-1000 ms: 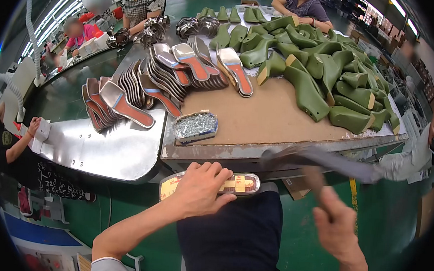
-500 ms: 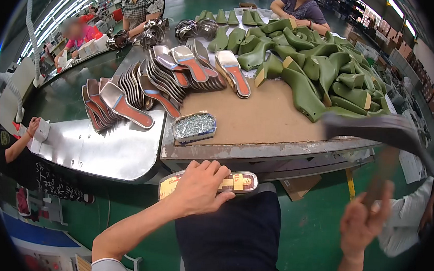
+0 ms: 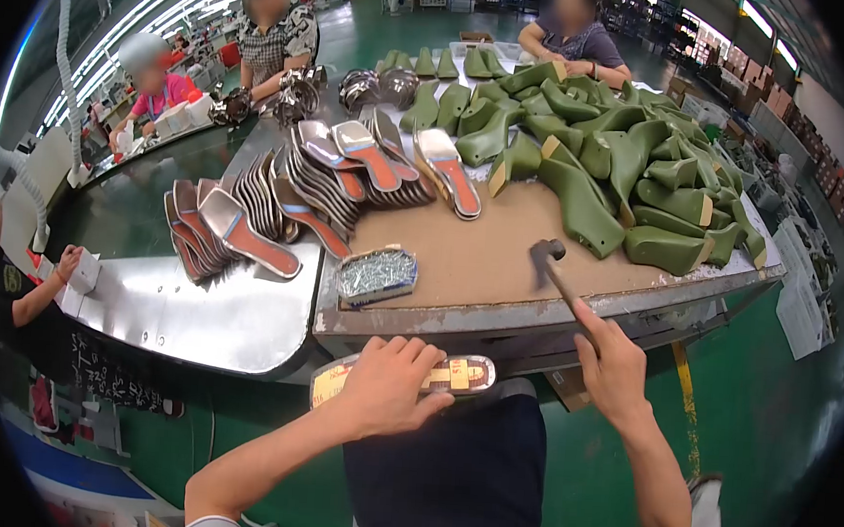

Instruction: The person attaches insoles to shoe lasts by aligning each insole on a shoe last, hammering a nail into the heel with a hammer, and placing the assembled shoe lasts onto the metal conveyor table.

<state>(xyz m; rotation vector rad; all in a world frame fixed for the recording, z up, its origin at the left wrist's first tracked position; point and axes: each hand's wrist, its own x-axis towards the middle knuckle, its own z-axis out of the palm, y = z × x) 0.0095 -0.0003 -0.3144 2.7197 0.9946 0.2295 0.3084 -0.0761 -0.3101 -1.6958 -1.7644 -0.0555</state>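
Note:
My left hand (image 3: 391, 382) is wrapped over a long insole-shaped piece (image 3: 474, 372) with a brown face and yellow labels, lying across my lap just below the bench's front edge. Its middle is hidden under my palm, while both ends show. In my right hand (image 3: 614, 367) is a hammer (image 3: 563, 286), gripped by its wooden handle. The dark hammer head hangs over the brown board (image 3: 481, 243), up and to the right of the labelled piece. A small box of nails (image 3: 378, 276) sits on the bench ahead of my left hand.
Green shoe lasts (image 3: 585, 211) are heaped across the bench's right side. Rows of insoles with orange-red faces (image 3: 250, 234) stand stacked at left, partly on a metal table (image 3: 196, 317). Several people work around the benches. A yellow floor line (image 3: 687, 405) runs at right.
My right hand has brought the hammer from the far right inward to the left, over the board. My left hand stays on the labelled piece. The view has tilted up slightly.

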